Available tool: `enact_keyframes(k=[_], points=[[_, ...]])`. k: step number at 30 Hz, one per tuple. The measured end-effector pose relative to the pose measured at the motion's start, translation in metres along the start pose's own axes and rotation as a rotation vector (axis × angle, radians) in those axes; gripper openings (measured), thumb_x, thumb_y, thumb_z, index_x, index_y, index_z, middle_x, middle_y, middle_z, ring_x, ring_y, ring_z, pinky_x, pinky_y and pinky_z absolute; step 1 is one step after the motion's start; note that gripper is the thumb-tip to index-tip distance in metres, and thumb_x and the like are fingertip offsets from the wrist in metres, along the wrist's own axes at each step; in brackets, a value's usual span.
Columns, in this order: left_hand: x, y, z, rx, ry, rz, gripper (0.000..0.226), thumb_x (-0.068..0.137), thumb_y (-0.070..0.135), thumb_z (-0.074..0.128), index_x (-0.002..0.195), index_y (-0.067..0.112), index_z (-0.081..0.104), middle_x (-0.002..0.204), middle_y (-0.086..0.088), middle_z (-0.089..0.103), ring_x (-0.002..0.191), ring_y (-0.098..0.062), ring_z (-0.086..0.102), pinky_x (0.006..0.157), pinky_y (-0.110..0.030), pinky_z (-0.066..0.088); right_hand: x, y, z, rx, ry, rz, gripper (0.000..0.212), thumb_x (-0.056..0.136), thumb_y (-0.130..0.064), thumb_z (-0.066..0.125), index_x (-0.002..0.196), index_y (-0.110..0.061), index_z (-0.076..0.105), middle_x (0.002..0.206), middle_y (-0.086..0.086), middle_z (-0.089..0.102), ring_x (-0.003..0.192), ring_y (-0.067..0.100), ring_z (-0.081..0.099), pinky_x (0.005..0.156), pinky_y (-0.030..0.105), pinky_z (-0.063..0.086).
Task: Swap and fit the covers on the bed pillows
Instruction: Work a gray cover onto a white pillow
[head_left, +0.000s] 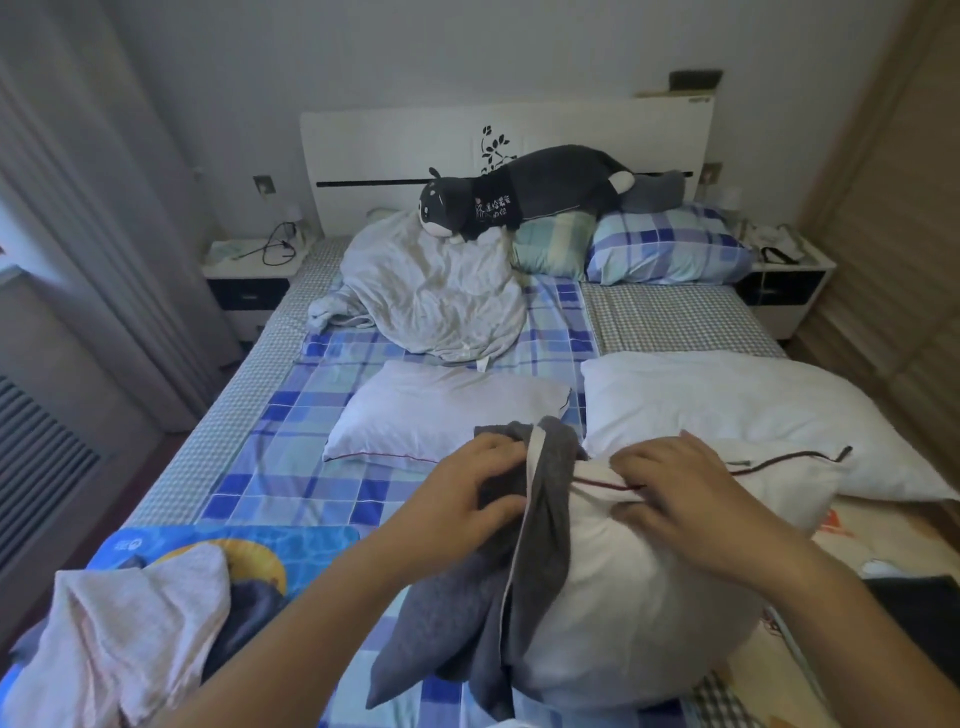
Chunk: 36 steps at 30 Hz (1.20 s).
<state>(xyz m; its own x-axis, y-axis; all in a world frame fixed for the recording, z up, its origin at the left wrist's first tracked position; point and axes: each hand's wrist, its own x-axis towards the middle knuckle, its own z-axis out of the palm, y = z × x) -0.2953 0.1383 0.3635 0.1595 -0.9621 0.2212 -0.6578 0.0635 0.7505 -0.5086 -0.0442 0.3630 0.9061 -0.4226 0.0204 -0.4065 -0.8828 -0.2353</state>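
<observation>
- My left hand (475, 491) sits just below the centre of the frame, fingers and thumb curled round a bunch of the dark grey fabric pillow cover (457, 613), which hangs down the left side of the pillow towards the bottom edge.
- My right hand (691, 499) is right of centre, fingertips pinching the seam of the plump white pillow (634, 613) where its dark red piping runs.
- That pillow fills the lower centre of the frame, standing on the blue checked bed sheet (311, 478); the grey cover wraps only its left edge, with a pale strip running down the cover's open border.
- Just above my left hand lies a second bare white pillow (441, 410), flat on the sheet, red piping along its near edge.
- At the right of the frame is a larger bare white pillow (737, 400), touching the one I hold.
- Further up, a crumpled pale grey quilt (431, 291) is heaped in the upper centre, with a dark grey plush toy animal (524, 197) lying across it and the pillows behind.
- A blue plaid covered pillow (670, 244) rests at the upper right, against the white headboard (395, 145).
- A pale pink garment (119, 634) is bunched at the lower left corner.
</observation>
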Motion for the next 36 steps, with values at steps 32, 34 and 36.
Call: enact_keyframes(k=[32, 34, 36], points=[[-0.012, -0.002, 0.056, -0.216, 0.615, -0.599, 0.040, 0.072, 0.040, 0.084, 0.092, 0.035, 0.049, 0.096, 0.013, 0.061, 0.088, -0.003, 0.061, 0.077, -0.023, 0.047, 0.013, -0.015, 0.031, 0.472, 0.233, -0.071, 0.021, 0.090, -0.036, 0.060, 0.108, -0.034, 0.070, 0.110, -0.021, 0.062, 0.109, 0.003, 0.054, 0.100, 0.023, 0.036], [-0.019, -0.002, 0.063, -0.448, 0.626, -0.640, 0.032, 0.080, 0.026, 0.081, 0.098, 0.033, 0.055, 0.099, 0.012, 0.067, 0.091, -0.005, 0.066, 0.080, -0.024, 0.051, 0.018, -0.012, 0.038, 0.289, 0.186, -0.086, 0.029, 0.091, -0.044, 0.050, 0.113, -0.039, 0.069, 0.107, -0.023, 0.061, 0.103, 0.002, 0.049, 0.099, 0.029, 0.034], [-0.027, -0.010, 0.064, -0.699, 0.532, -0.592, 0.028, 0.088, 0.005, 0.073, 0.105, 0.022, 0.059, 0.104, 0.001, 0.071, 0.093, -0.013, 0.070, 0.078, -0.027, 0.054, 0.021, -0.005, 0.040, 0.235, 0.216, -0.061, 0.027, 0.091, -0.041, 0.050, 0.109, -0.040, 0.070, 0.101, -0.024, 0.062, 0.097, 0.006, 0.051, 0.093, 0.034, 0.036]])
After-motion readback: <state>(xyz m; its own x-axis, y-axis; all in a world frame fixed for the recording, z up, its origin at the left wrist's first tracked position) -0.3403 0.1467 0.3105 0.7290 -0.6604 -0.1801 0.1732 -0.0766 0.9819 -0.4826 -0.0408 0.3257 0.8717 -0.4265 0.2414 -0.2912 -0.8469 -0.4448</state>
